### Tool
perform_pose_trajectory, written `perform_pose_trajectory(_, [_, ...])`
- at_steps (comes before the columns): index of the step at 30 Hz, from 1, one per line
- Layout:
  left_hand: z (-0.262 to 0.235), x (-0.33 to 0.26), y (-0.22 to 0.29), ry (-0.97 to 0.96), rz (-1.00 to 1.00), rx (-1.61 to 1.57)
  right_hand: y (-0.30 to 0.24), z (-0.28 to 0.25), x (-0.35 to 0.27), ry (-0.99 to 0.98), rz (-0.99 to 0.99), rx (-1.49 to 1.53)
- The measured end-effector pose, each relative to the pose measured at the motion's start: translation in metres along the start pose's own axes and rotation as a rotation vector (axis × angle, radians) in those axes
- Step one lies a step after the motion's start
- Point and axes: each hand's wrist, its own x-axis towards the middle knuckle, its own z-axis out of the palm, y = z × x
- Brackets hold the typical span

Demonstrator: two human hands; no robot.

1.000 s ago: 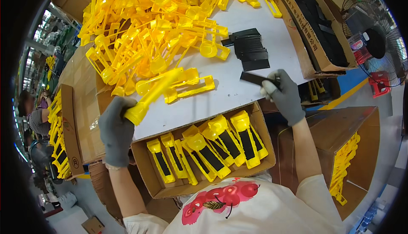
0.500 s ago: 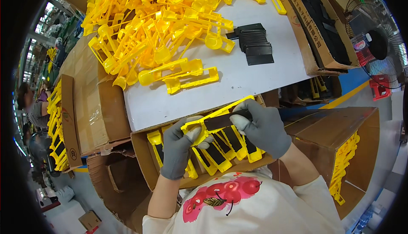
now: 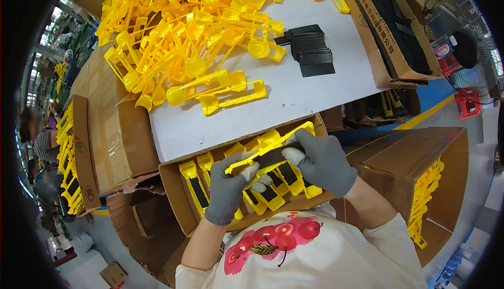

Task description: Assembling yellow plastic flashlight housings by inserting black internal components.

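Both of my hands wear grey gloves and hold one long yellow plastic part [image 3: 273, 147] over an open cardboard box [image 3: 173, 184] in front of me. My left hand [image 3: 231, 186] grips its left end. My right hand [image 3: 323, 160] presses a black flat insert [image 3: 275, 156] against the part's middle. The box holds several finished yellow parts with black inserts [image 3: 197, 189]. On the white table [image 3: 310, 92] beyond lie a big heap of bare yellow parts [image 3: 184, 37] and a stack of black inserts [image 3: 310, 53].
A long cardboard box of black pieces [image 3: 391, 26] stands at the table's right. Another box with yellow parts [image 3: 425, 194] is at my lower right, a fan [image 3: 462, 42] beyond it. Flat cartons [image 3: 100, 126] and a person [image 3: 39, 137] are at the left.
A second ago my left hand picked a yellow part off the table and my right took a black insert. Both have come together over the box, pressing the insert onto the part.
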Motion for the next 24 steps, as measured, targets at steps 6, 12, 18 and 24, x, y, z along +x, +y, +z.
perform_pose_trajectory(6, [0.000, 0.001, -0.025, 0.078, 0.068, 0.138, 0.004, 0.004, -0.010, -0.021, -0.048, -0.149])
perform_pose_trajectory(12, [-0.006, -0.020, -0.007, -0.001, 0.107, 0.125, -0.004, -0.016, -0.009, 0.289, -0.053, -0.275])
perform_pose_trajectory(18, [-0.020, -0.036, -0.028, -0.092, -0.051, 0.157, 0.018, 0.014, -0.053, -0.253, 0.164, 0.196])
perform_pose_trajectory(24, [-0.035, -0.037, -0.027, -0.110, -0.234, 0.215, 0.018, 0.041, -0.087, -0.285, 0.192, 0.130])
